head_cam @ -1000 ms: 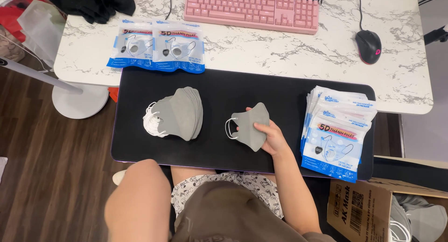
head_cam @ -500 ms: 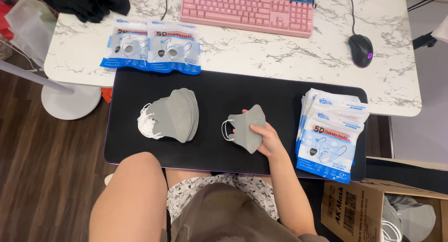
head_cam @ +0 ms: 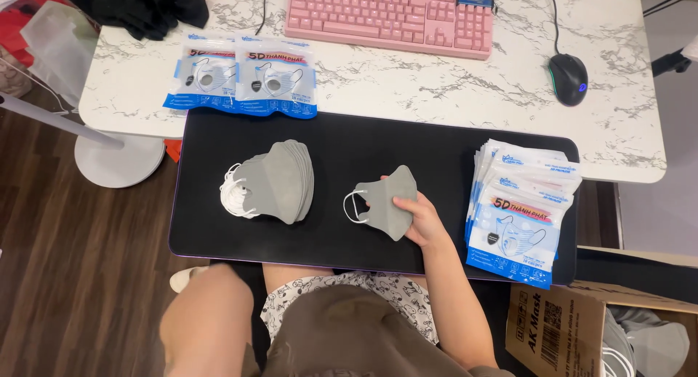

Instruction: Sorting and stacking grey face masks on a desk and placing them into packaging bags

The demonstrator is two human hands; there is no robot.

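Observation:
My right hand (head_cam: 423,221) lies on the black mat (head_cam: 342,141), its fingers gripping the right edge of a single folded grey face mask (head_cam: 384,201) with white ear loops. To the left of it, a stack of several grey masks (head_cam: 280,181) rests on the mat, white loops sticking out at its left. A pile of blue-and-white mask packets (head_cam: 520,210) sits at the mat's right end, just beside my hand. My left hand is out of sight; only a bare limb (head_cam: 207,322) shows at the bottom left.
Two filled mask packets (head_cam: 243,79) lie on the marble table (head_cam: 407,86) behind the mat. A pink keyboard (head_cam: 389,17) and a black mouse (head_cam: 568,77) are further back. An open cardboard box (head_cam: 560,326) with masks stands on the floor at the lower right.
The view has shifted a little. My right hand stays on the single grey mask in about the same place on the mat.

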